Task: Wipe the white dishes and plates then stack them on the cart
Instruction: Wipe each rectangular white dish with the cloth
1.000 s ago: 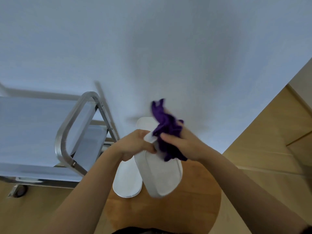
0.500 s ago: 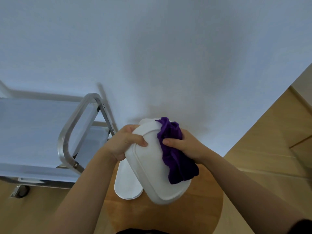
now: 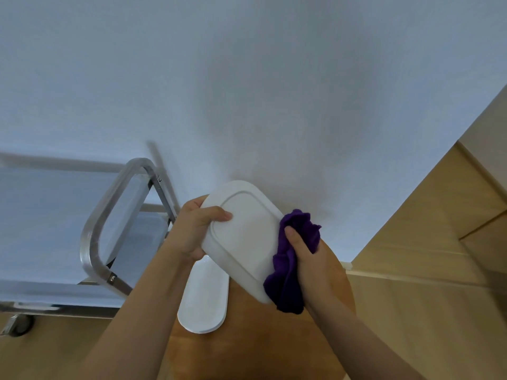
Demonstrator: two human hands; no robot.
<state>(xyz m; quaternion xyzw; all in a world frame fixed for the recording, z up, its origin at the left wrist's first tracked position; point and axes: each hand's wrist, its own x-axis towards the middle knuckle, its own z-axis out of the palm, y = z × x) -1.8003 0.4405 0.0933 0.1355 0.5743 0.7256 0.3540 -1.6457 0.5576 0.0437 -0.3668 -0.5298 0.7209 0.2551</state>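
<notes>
The left hand point(image 3: 192, 231) has its grip curled round the left edge of a white dish point(image 3: 241, 237), held tilted above the table point(image 3: 247, 352). The right hand point(image 3: 315, 267) pinches a purple cloth point(image 3: 288, 272) against the dish's right edge.

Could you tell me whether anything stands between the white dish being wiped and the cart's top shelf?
Only the cart's metal handle loop rises at the shelf's near end, left of the dish; the visible shelf holds nothing.
</notes>
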